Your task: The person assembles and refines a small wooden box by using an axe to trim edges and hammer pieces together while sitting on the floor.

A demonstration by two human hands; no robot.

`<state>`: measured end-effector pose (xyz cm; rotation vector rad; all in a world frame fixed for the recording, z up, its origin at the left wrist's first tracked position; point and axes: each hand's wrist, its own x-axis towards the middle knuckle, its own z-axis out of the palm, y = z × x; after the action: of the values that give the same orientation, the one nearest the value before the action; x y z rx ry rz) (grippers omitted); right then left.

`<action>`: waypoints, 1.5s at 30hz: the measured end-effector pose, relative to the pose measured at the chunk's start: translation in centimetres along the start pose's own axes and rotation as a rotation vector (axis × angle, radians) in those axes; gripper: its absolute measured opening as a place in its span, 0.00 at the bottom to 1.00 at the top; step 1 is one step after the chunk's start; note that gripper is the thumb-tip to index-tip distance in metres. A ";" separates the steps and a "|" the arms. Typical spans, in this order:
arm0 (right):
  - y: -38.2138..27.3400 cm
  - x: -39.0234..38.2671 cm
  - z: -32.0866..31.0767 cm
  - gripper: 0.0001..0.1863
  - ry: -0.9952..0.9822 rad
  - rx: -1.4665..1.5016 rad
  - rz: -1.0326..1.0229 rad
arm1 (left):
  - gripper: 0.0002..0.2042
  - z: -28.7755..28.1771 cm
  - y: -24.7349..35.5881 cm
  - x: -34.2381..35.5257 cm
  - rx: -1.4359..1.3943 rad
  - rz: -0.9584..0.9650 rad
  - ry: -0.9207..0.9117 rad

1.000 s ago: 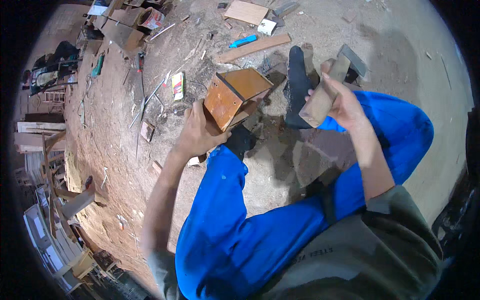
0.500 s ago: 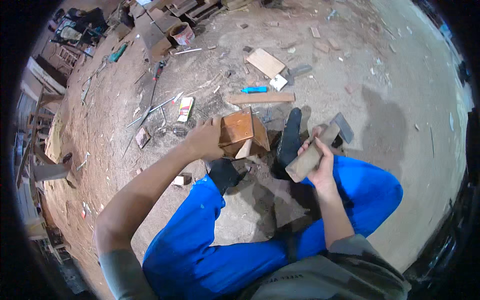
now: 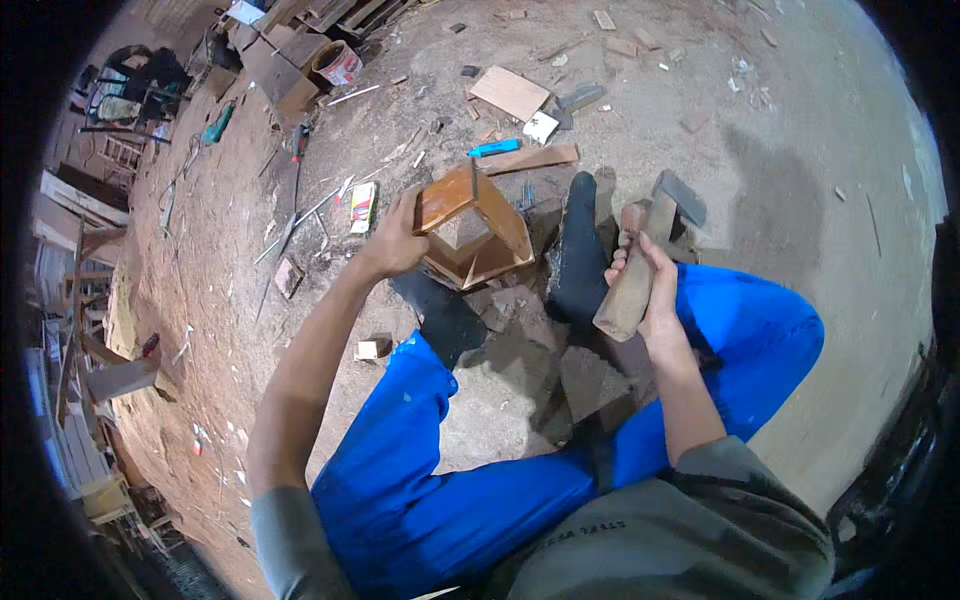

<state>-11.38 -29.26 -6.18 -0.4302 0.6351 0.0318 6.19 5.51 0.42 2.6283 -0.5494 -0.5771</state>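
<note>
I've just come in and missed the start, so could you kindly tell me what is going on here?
A person's left grip holds an open-sided wooden box near their left foot. The right grip holds a wooden-handled tool with a metal head, apart from the box. Beyond the box, a blue marker lies beside a wooden strip.

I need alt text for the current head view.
A person's left hand holds an open wooden box; the right hand grips a wooden-handled tool with a flat grey head. Beyond the box, a blue marker-like item and a wood strip lie on the floor.
</note>
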 end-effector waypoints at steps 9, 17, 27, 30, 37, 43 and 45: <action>0.1 0.1 -0.2 0.15 -0.018 0.022 0.023 | 0.46 1.6 -5.5 -4.7 -0.216 0.030 0.126; -0.4 0.3 -0.8 0.13 -0.050 0.061 0.033 | 0.42 1.0 -1.1 -5.0 -0.259 -0.087 0.139; -0.1 0.5 -2.0 0.14 -0.222 0.302 0.083 | 0.29 2.4 1.1 -2.8 -0.643 -0.115 -0.059; -0.1 0.3 -2.0 0.13 -0.221 0.315 0.087 | 0.19 3.1 0.7 -1.8 -0.447 -0.160 -0.063; -0.1 0.8 -2.4 0.12 -0.169 0.272 0.096 | 0.16 3.3 0.7 -0.2 0.059 -0.111 0.069; -0.5 -0.1 -1.5 0.13 -0.100 0.168 0.090 | 0.16 5.1 -1.1 -0.6 0.328 0.105 0.096; -1.7 -0.4 -2.5 0.14 -0.048 0.107 0.101 | 0.15 5.0 2.3 0.1 0.334 0.000 0.043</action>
<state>-12.89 -31.79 -7.11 -0.2926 0.6081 0.1035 3.27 2.05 -2.76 2.9448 -0.6836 -0.4608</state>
